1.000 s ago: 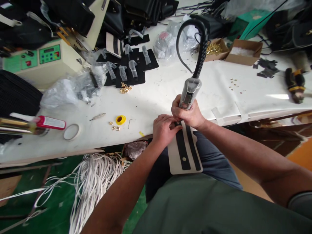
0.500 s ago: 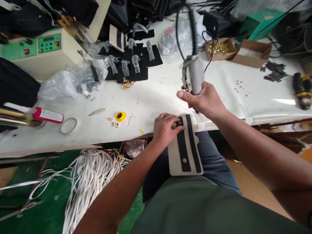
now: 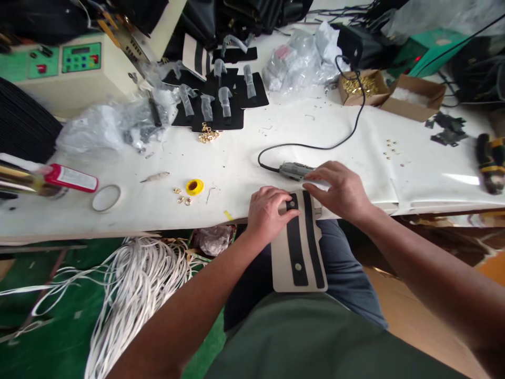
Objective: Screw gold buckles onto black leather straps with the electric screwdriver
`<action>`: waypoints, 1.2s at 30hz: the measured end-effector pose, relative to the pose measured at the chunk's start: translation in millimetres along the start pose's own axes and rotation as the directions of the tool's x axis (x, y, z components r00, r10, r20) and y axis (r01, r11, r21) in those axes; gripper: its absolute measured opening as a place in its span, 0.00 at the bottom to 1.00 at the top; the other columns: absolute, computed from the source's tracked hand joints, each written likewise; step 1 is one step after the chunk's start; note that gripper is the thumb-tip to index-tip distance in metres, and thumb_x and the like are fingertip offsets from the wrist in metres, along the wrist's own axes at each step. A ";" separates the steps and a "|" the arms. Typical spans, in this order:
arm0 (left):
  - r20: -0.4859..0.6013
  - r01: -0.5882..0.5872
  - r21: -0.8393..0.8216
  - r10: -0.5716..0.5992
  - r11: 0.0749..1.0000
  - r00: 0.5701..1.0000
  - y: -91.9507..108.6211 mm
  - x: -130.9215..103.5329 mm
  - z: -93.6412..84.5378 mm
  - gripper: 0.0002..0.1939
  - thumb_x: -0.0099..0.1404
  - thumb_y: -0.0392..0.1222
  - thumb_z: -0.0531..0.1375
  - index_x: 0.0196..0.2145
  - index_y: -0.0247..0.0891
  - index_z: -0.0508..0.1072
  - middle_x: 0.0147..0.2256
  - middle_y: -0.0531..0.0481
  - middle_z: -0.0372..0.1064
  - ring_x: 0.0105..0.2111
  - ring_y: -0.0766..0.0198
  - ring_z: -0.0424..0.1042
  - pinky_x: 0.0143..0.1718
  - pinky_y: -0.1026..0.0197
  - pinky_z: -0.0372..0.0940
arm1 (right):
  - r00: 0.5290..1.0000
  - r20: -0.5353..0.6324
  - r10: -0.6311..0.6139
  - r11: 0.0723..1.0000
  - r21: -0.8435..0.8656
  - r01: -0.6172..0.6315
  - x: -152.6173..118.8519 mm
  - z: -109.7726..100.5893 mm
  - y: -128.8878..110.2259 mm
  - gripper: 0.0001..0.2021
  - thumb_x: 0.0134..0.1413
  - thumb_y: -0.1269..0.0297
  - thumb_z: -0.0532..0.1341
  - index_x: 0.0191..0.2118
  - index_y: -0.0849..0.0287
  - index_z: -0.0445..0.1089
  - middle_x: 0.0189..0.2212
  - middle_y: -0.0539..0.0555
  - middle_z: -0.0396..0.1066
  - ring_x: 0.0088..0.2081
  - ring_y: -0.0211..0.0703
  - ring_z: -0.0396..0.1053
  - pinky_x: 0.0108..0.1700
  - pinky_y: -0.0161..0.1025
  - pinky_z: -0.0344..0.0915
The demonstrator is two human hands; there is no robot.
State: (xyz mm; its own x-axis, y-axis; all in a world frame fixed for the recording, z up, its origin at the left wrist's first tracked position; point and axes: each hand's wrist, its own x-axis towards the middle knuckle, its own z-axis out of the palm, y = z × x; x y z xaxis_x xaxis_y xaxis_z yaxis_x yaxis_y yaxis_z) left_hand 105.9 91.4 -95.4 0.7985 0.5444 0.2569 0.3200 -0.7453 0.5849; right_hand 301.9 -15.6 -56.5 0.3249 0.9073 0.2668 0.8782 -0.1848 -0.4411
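Observation:
A beige panel with two black strips (image 3: 279, 263) lies from the table edge down over my lap. Round metal studs show at both ends of its left strip. My left hand (image 3: 270, 213) grips the panel's upper left part, its thumb and fingers beside the upper stud. A grey corded power tool, which looks like an electric screwdriver (image 3: 292, 170), lies on its side on the table just beyond the panel. Over its right end is my right hand (image 3: 341, 192), with thumb and fingers apart; the hand hides that end of the tool.
The tool's black cord (image 3: 307, 145) loops across the white table (image 3: 236, 158). Gold rings (image 3: 208, 136), a yellow tape roll (image 3: 194, 187) and a red bottle (image 3: 73, 178) lie leftward. Cardboard boxes (image 3: 414, 108) of small parts stand back right, pliers (image 3: 491, 163) at far right.
The electric screwdriver, upright in my right hand before, now lies on the table. My right hand has come down and its grip has loosened. My left hand stays on the panel.

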 end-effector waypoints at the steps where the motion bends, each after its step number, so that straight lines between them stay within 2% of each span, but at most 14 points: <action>1: 0.000 -0.003 0.002 0.003 1.000 1.000 0.1 0.0 -0.1 0.17 0.59 0.49 0.76 0.43 0.45 0.79 0.49 0.50 0.82 0.55 0.52 0.73 0.55 0.48 0.65 | 0.998 0.059 -0.020 0.997 0.073 0.016 -4.4 -0.5 -6.6 0.12 0.66 0.58 0.62 0.44 0.57 0.81 0.40 0.57 0.79 0.40 0.47 0.76 0.42 0.40 0.68; 3: 0.000 -0.004 0.007 0.004 1.000 1.000 0.4 -0.1 -0.1 0.16 0.60 0.49 0.75 0.43 0.45 0.79 0.49 0.50 0.82 0.54 0.52 0.73 0.55 0.48 0.65 | 0.979 0.198 -0.050 0.988 0.155 0.019 -10.1 1.0 -17.7 0.10 0.64 0.60 0.63 0.41 0.56 0.81 0.35 0.54 0.79 0.34 0.42 0.74 0.35 0.37 0.64; 5: 0.000 -0.002 0.007 0.002 1.000 1.000 0.8 -0.3 -0.1 0.15 0.62 0.50 0.74 0.44 0.45 0.80 0.49 0.50 0.82 0.55 0.52 0.73 0.55 0.48 0.65 | 0.955 0.290 -0.056 0.989 0.146 0.014 -11.1 4.3 -24.3 0.08 0.63 0.61 0.63 0.39 0.55 0.81 0.34 0.52 0.78 0.33 0.40 0.74 0.34 0.36 0.61; 12: -0.012 -0.003 -0.010 0.003 1.000 1.000 1.1 -0.8 -0.4 0.12 0.63 0.48 0.73 0.43 0.45 0.80 0.48 0.50 0.82 0.55 0.52 0.72 0.55 0.47 0.64 | 0.922 0.387 -0.002 0.989 -0.135 0.058 3.1 6.3 -31.7 0.09 0.60 0.61 0.61 0.35 0.54 0.79 0.32 0.52 0.79 0.34 0.43 0.74 0.32 0.39 0.55; 15: -0.003 0.000 -0.025 0.000 1.000 1.000 1.0 -0.5 0.0 0.13 0.62 0.47 0.74 0.43 0.46 0.80 0.48 0.50 0.82 0.55 0.52 0.73 0.55 0.47 0.64 | 0.912 0.410 0.012 0.964 -0.246 0.098 8.0 3.5 -37.3 0.09 0.59 0.61 0.60 0.33 0.54 0.78 0.33 0.53 0.80 0.34 0.45 0.73 0.31 0.40 0.52; 20: 0.003 0.003 -0.045 -0.003 0.999 1.000 1.2 -0.5 0.2 0.12 0.62 0.47 0.74 0.43 0.47 0.82 0.48 0.51 0.82 0.55 0.51 0.72 0.55 0.47 0.64 | 0.887 0.462 0.019 0.933 -0.327 0.150 14.1 -0.2 -47.0 0.09 0.58 0.62 0.60 0.34 0.54 0.79 0.34 0.54 0.81 0.35 0.47 0.75 0.30 0.42 0.49; 31: -0.007 -0.002 -0.020 0.002 1.000 1.000 0.0 -2.1 2.0 0.14 0.61 0.48 0.74 0.44 0.46 0.81 0.47 0.51 0.82 0.54 0.52 0.72 0.56 0.48 0.64 | 0.905 0.425 0.031 0.932 -0.338 0.127 12.3 3.7 -43.3 0.10 0.58 0.60 0.60 0.32 0.53 0.78 0.31 0.52 0.81 0.33 0.47 0.75 0.29 0.42 0.48; 36: -0.016 -0.010 -0.028 0.010 1.000 1.000 -0.5 -2.3 2.3 0.13 0.61 0.45 0.74 0.43 0.45 0.80 0.47 0.51 0.82 0.55 0.52 0.72 0.55 0.48 0.64 | 0.888 0.456 0.062 0.929 -0.351 0.116 14.7 2.9 -49.6 0.09 0.56 0.61 0.61 0.30 0.54 0.77 0.32 0.53 0.81 0.34 0.48 0.76 0.30 0.41 0.50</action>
State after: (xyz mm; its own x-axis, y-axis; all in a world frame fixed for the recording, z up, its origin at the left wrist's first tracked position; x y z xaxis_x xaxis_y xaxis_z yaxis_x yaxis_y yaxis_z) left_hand 105.1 89.6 -98.1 0.7935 0.5431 0.2746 0.2972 -0.7396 0.6038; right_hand 262.0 8.0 -33.2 0.1825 0.9664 -0.1812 0.9769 -0.1991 -0.0779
